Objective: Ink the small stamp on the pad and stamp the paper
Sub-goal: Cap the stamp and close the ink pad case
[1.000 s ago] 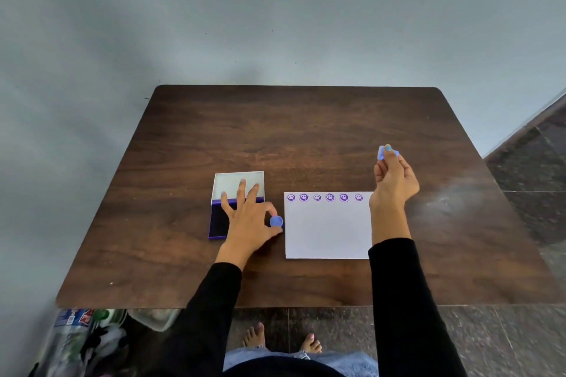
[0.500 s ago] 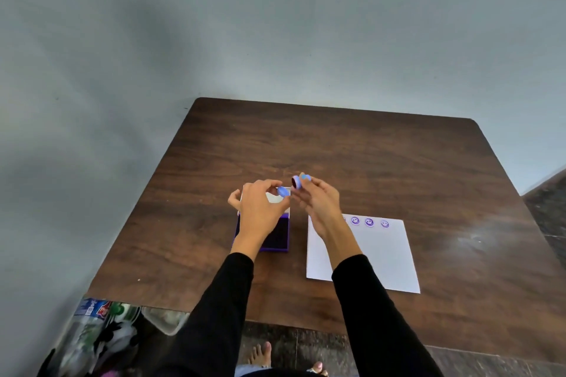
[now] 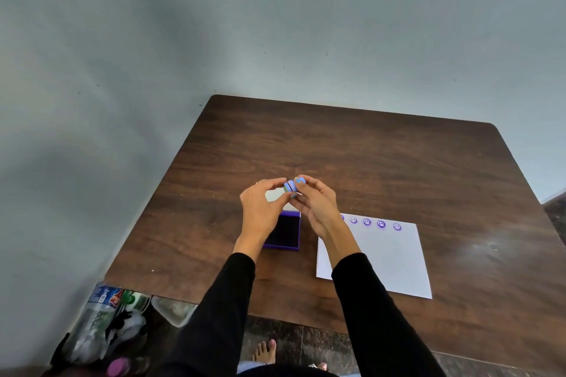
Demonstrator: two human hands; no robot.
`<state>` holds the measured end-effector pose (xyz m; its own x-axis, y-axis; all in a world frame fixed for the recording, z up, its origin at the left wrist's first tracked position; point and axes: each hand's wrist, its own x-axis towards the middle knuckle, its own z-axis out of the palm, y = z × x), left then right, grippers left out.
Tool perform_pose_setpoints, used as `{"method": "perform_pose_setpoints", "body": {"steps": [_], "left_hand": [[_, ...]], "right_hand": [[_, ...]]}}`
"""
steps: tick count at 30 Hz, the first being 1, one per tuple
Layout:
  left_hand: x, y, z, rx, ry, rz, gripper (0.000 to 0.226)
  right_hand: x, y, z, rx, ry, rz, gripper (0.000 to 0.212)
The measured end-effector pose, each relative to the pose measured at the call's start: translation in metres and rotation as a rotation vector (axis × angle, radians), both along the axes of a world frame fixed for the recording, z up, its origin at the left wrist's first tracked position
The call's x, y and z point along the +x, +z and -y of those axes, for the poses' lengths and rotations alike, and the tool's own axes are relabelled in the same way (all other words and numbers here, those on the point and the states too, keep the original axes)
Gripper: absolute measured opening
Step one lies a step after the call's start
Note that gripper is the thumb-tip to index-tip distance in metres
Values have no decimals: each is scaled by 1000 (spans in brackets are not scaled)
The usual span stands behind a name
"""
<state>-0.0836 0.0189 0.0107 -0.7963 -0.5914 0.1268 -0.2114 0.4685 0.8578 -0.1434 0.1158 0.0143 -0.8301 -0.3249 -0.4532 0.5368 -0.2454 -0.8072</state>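
Both hands meet in the air above the open purple ink pad [image 3: 283, 234]. My right hand [image 3: 318, 206] pinches the small blue stamp [image 3: 299, 180] at its fingertips. My left hand [image 3: 263, 208] pinches a round blue cap [image 3: 288, 186], which is pressed against the stamp. Part of the pad's white lid is hidden behind my left hand. The white paper [image 3: 387, 260] lies to the right of the pad, with a row of purple smiley prints [image 3: 381, 225] along its far edge. My right wrist covers the leftmost prints.
The dark wooden table [image 3: 352, 156] stands against a grey wall. On the floor beside its near left corner lie plastic bottles [image 3: 104, 312] and a clear container [image 3: 171, 311]. My bare feet [image 3: 265, 352] show below the table's near edge.
My right hand brought the stamp from beyond the paper to the left over the pad. My left hand lifted the cap off the table, and the two blue pieces now touch. The view swung left.
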Motion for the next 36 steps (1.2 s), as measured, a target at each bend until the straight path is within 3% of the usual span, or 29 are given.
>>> {"method": "perform_pose_setpoints", "body": {"steps": [6,26,31,36], "left_hand": [[1,1,-2,90,-38,-60,35],[-4,5,-2,161,-89,-14,30],[-3,-1,-5,174,-93,-6,31],[-2,-10,5,113,-145,222,53]], "right_hand": [[-1,0,-5,-62,8,-14,22],[-15,-6,-19,-86,98,78,19],[-19,-4,-18,111,166,-67,16],[-30,-4,-32,666,299,-437,23]]}}
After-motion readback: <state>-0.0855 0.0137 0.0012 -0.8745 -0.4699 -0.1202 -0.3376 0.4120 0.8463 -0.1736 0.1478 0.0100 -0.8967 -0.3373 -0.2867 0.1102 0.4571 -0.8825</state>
